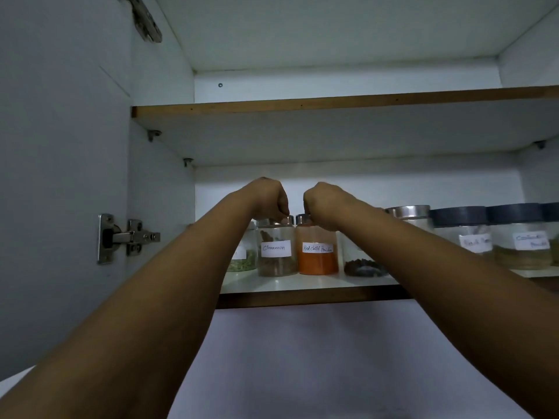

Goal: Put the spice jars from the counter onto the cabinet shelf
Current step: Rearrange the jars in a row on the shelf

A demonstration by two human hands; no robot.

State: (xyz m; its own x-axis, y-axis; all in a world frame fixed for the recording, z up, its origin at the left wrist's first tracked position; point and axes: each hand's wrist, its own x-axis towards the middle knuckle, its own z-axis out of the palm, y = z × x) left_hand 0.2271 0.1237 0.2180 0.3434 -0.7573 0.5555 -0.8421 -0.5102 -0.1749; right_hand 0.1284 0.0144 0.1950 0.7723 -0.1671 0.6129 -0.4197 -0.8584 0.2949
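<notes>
Seven jars [276, 247], two shelves [302, 294], two hands [267, 196]

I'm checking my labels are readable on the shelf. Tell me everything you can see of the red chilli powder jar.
The red chilli powder jar is a clear, glass-looking cylinder with a shiny metal lid. Orange-red powder fills roughly its lower half. A white handwritten label faces outward, reading "Red chilli Powder". It stands upright on the lower cabinet shelf, close beside the cinnamon jar on its left. The right hand grips its lid from above.
</notes>
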